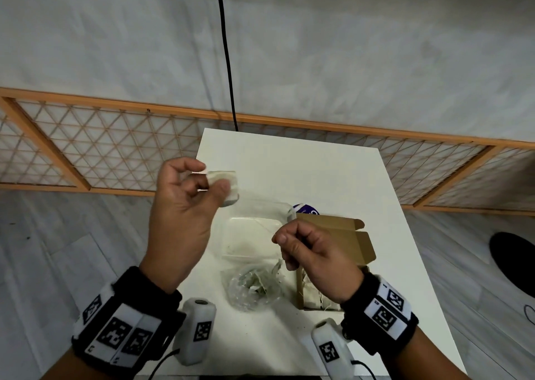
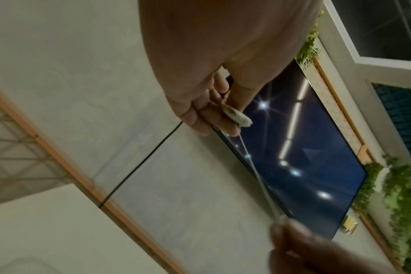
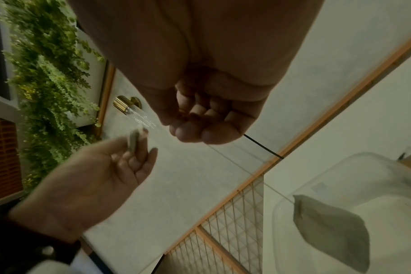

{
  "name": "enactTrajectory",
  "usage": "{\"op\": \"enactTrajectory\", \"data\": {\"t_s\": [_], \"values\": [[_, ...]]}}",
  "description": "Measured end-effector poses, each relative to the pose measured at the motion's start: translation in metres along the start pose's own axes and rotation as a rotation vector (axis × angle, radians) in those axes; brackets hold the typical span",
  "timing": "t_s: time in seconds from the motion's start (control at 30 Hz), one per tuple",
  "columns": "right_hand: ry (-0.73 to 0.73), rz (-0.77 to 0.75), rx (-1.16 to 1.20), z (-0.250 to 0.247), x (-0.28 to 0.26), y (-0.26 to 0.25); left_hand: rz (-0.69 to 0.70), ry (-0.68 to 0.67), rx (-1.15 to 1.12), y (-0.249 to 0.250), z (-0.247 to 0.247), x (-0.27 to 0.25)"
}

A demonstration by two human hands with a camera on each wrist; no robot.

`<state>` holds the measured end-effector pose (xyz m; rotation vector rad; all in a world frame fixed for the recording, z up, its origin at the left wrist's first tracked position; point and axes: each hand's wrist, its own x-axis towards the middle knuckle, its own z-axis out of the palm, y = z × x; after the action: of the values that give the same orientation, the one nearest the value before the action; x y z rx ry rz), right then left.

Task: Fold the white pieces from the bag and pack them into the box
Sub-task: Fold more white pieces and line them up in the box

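Observation:
My left hand [image 1: 211,177] is raised over the table's left edge and pinches a small white pouch [image 1: 227,184] between thumb and fingers. The left wrist view shows the pouch [image 2: 236,116] edge-on, with a thin string [image 2: 256,172] running down from it to my right hand [image 2: 305,246]. My right hand [image 1: 282,239] hovers over the box with its fingers curled, pinching the string's end. The brown cardboard box [image 1: 347,240] lies open at the right, with white pieces [image 1: 315,301] inside. A clear bag [image 1: 252,287] of white pieces lies at the front centre.
A clear plastic container [image 1: 278,206] stands mid-table between the hands; the right wrist view shows a grey pouch shape [image 3: 329,231] in it. A purple-and-white item [image 1: 305,209] lies behind the box. Two white marker-tagged devices [image 1: 198,330] sit at the front edge. A black cable [image 1: 225,52] hangs behind.

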<state>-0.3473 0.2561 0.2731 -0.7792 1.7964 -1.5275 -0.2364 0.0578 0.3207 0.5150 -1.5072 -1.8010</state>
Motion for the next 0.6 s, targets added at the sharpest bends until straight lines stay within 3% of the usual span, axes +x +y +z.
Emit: {"op": "enactTrajectory", "data": {"t_s": [0.1, 0.2, 0.37, 0.6], "values": [[0.02, -0.041, -0.03, -0.009, -0.004, -0.014, 0.074, 0.126, 0.105, -0.016, -0.017, 0.006], [0.027, -0.071, -0.046, -0.017, -0.01, -0.031, 0.058, 0.131, 0.238, -0.036, -0.031, 0.008], [0.033, -0.142, -0.026, -0.023, -0.022, -0.066, -0.059, -0.093, 0.37, -0.06, -0.027, -0.011], [0.03, -0.267, 0.041, -0.02, -0.035, -0.108, -0.081, -0.469, 0.423, -0.06, 0.005, -0.044]]}}
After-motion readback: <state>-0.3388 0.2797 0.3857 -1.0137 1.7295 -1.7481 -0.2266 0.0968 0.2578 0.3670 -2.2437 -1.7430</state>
